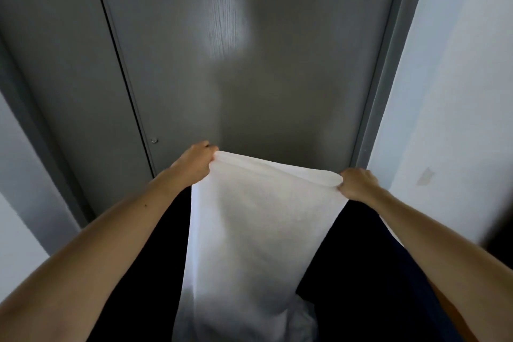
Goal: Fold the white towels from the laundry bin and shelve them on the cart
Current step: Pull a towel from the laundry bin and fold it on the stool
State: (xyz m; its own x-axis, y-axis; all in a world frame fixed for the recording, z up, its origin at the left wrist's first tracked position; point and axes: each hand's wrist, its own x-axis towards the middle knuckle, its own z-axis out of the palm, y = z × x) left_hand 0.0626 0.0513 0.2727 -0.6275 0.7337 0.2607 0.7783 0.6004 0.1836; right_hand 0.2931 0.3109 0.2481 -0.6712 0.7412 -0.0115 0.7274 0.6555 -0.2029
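A white towel [249, 230] hangs straight down in front of me, stretched by its top edge between both hands. My left hand [195, 162] grips the top left corner, and my right hand [358, 183] grips the top right corner. The towel's lower end runs out of the frame at the bottom, where more white cloth [301, 319] bunches behind it. A dark mass [361, 272] shows behind the towel on both sides; what it is I cannot tell. No cart is in view.
A dark grey door [249, 64] stands close ahead, with its frame [388, 78] at the right. A pale wall [458, 91] runs along the right side, and another pale wall [16, 230] shows at the lower left.
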